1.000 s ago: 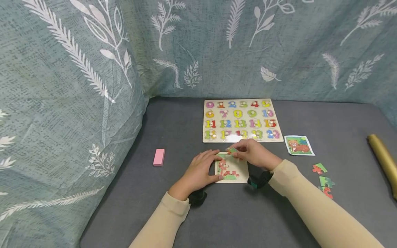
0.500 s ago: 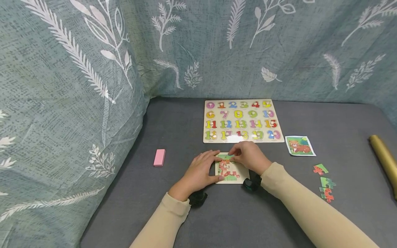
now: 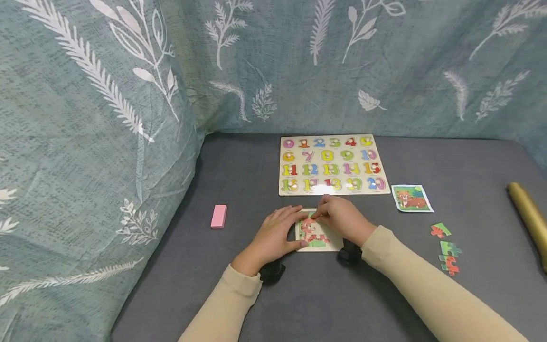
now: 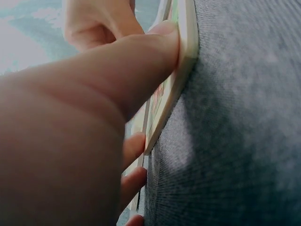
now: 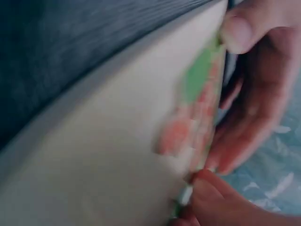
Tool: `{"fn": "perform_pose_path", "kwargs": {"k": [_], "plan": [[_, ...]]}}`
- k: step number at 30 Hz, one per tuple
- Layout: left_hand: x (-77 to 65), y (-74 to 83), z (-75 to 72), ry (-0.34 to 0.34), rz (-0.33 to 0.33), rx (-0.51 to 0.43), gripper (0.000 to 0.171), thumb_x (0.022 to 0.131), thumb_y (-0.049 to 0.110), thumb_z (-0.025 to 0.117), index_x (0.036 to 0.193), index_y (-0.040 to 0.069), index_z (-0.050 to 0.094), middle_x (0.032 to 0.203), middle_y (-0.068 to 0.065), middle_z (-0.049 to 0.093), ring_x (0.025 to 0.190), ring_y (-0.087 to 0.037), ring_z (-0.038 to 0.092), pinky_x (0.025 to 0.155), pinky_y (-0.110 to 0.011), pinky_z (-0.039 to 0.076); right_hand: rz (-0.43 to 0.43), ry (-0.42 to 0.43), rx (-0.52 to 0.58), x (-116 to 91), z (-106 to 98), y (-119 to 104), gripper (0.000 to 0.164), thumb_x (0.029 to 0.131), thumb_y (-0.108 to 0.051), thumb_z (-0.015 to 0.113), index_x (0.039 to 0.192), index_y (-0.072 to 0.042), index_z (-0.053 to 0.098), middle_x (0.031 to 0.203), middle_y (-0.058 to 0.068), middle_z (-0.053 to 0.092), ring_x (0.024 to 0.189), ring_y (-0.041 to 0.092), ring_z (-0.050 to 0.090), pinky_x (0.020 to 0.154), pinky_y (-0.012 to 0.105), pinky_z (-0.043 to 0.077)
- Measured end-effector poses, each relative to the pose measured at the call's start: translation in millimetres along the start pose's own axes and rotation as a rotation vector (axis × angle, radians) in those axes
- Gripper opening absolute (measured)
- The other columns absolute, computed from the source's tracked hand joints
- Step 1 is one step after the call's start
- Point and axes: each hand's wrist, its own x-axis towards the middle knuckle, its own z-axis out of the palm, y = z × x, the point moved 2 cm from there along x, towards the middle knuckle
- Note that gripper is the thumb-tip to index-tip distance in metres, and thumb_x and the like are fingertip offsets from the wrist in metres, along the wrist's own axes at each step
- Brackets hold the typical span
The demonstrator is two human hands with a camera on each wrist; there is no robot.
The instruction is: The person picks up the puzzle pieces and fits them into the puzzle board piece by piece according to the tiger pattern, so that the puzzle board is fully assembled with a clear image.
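A small pale wooden puzzle board [image 3: 332,242] lies on the dark table, with several red and green pieces [image 5: 197,77] laid along its left side. My left hand [image 3: 275,235] rests over that side, its thumb on the near corner and its fingers spread towards the far one. At the far edge, my right hand [image 3: 342,218] pinches a puzzle piece [image 5: 186,194] down at the board between thumb and fingers. Most of this piece is hidden by the fingertips. In the left wrist view the left thumb [image 4: 155,52] presses the board's rim.
Behind the hands lies a number puzzle board [image 3: 337,164]. To the right are a tiger picture card [image 3: 411,198] and several loose jigsaw pieces [image 3: 448,248]. A pink block [image 3: 219,216] sits at left, a gold roll [image 3: 527,221] at far right. Leaf-patterned cloth [image 3: 299,85] hangs behind.
My right hand has brought the puzzle piece from above the board down onto its far part and shifted slightly left. The left hand has stayed on the board's left side.
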Motion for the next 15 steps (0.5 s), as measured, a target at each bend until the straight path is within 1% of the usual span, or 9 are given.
{"fn": "perform_pose_path", "kwargs": {"k": [3, 5, 7, 8, 10, 13, 14, 15], "plan": [[0.2, -0.3, -0.2, -0.013, 0.011, 0.026, 0.067, 0.095, 0.037, 0.08, 0.154, 0.018, 0.055, 0.166, -0.008, 0.039, 0.155, -0.034, 0.028, 0.123, -0.061, 0.022, -0.049, -0.012, 0.009, -14, -15, 4, 0.015, 0.09, -0.003, 0.083, 0.104, -0.007, 0.083, 0.096, 0.0, 0.07, 0.089, 0.019, 0.068, 0.08, 0.038, 0.058], [0.1, -0.8, -0.2, -0.018, 0.013, 0.033, 0.065, 0.095, 0.037, 0.079, 0.154, 0.019, 0.056, 0.166, -0.008, 0.038, 0.155, -0.034, 0.027, 0.124, -0.06, 0.022, -0.058, -0.015, 0.039, -32, -29, 12, 0.02, 0.087, -0.004, 0.086, 0.106, -0.007, 0.082, 0.097, 0.0, 0.072, 0.09, 0.018, 0.07, 0.08, 0.038, 0.058], [0.3, -1.4, 0.4, -0.019, 0.015, 0.034, 0.064, 0.095, 0.037, 0.08, 0.153, 0.019, 0.057, 0.166, -0.008, 0.037, 0.155, -0.034, 0.027, 0.124, -0.06, 0.022, -0.046, -0.024, 0.05, -58, -43, 23, 0.023, 0.082, -0.009, 0.09, 0.103, -0.008, 0.081, 0.095, -0.002, 0.071, 0.087, 0.014, 0.069, 0.076, 0.035, 0.058], [0.4, -1.5, 0.3, -0.021, 0.015, 0.032, 0.065, 0.095, 0.037, 0.08, 0.153, 0.02, 0.057, 0.166, -0.008, 0.037, 0.156, -0.034, 0.027, 0.124, -0.06, 0.021, -0.017, -0.04, 0.047, -73, -49, 29, 0.024, 0.08, -0.012, 0.092, 0.101, -0.009, 0.08, 0.094, -0.004, 0.069, 0.08, 0.011, 0.068, 0.071, 0.032, 0.058], [0.8, -1.4, 1.2, -0.024, 0.016, 0.027, 0.065, 0.095, 0.036, 0.08, 0.154, 0.02, 0.056, 0.167, -0.008, 0.037, 0.156, -0.034, 0.026, 0.124, -0.06, 0.021, 0.026, -0.052, 0.003, -105, -58, 44, 0.03, 0.073, -0.018, 0.097, 0.092, -0.013, 0.075, 0.088, -0.008, 0.062, 0.074, 0.006, 0.061, 0.066, 0.029, 0.055], [1.0, -1.2, 2.2, -0.026, 0.015, 0.025, 0.065, 0.095, 0.037, 0.08, 0.154, 0.02, 0.056, 0.167, -0.008, 0.037, 0.156, -0.034, 0.026, 0.124, -0.061, 0.021, 0.096, -0.075, -0.089, -149, -61, 63, 0.046, 0.064, -0.028, 0.102, 0.088, -0.019, 0.064, 0.084, -0.012, 0.049, 0.071, 0.002, 0.048, 0.06, 0.027, 0.046], [0.9, -1.3, 2.1, -0.023, 0.014, 0.022, 0.065, 0.095, 0.036, 0.08, 0.153, 0.02, 0.057, 0.167, -0.008, 0.037, 0.156, -0.034, 0.026, 0.123, -0.061, 0.021, 0.115, -0.082, -0.087, -161, -60, 68, 0.049, 0.063, -0.028, 0.103, 0.089, -0.019, 0.062, 0.083, -0.012, 0.047, 0.071, 0.002, 0.046, 0.06, 0.027, 0.045], [0.9, -1.5, 2.0, -0.018, 0.016, 0.019, 0.064, 0.095, 0.036, 0.08, 0.153, 0.02, 0.057, 0.167, -0.008, 0.037, 0.156, -0.034, 0.026, 0.123, -0.061, 0.021, 0.118, -0.081, -0.084, -170, -58, 72, 0.052, 0.061, -0.029, 0.103, 0.089, -0.019, 0.061, 0.083, -0.012, 0.046, 0.075, 0.002, 0.044, 0.063, 0.028, 0.044]]}}
